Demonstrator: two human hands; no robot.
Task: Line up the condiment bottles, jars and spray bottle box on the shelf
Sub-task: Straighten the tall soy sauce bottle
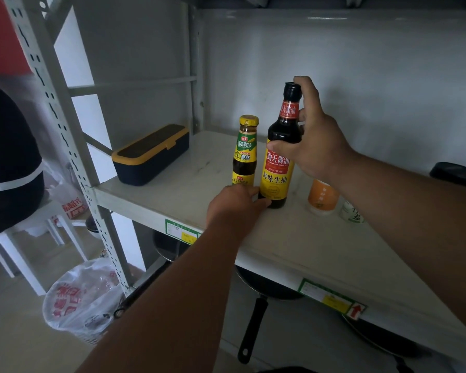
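A tall dark soy sauce bottle [279, 168] with a red and yellow label stands upright on the white shelf [293, 246]. My right hand [315, 138] grips its neck and shoulder. A shorter sauce bottle [244, 152] with a yellow cap stands touching-close on its left. My left hand [234, 205] rests at the bases of both bottles, fingers against the soy bottle's foot. A dark box with a yellow rim [151, 154] lies at the shelf's left end. An orange-labelled jar [322, 197] and a small white jar [352, 212] stand right of the bottles, partly behind my right forearm.
A dark round lid [455, 175] sits at the shelf's far right. Frying pans [258, 297] lie on the lower shelf. The perforated upright post [73, 157] frames the left side. A white stool [24, 238] and a bin lined with a plastic bag [81, 300] stand on the floor left.
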